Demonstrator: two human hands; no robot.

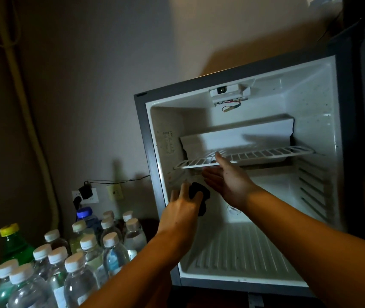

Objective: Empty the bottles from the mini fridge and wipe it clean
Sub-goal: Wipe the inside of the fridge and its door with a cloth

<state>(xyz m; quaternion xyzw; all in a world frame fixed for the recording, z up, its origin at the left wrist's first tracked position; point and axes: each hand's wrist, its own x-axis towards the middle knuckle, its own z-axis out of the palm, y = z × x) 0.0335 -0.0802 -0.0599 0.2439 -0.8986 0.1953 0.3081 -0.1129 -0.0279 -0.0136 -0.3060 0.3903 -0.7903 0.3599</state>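
While the mini fridge (254, 252) at three o'clock stands emptied, its wire shelf (243, 156) could tip, I judge, under the right hand (228, 181), fingers straight. The left hand (181, 210) pinches a dark cloth (199, 192) by the spotted left wall. Bottles (88, 252) crowd seven o'clock.

The mini fridge (310, 230) stands open, its white interior lit and holding no bottles. A white wire shelf (266, 153) sits across its middle, its left front corner dipping lower than the right. A dark cloth (200, 194) is bunched against the lower left inner wall. The bottles (75, 258) stand upright in a tight cluster left of the fridge, mostly clear with white caps; one green bottle (14, 245) has a yellow cap, another a blue cap (84, 212).
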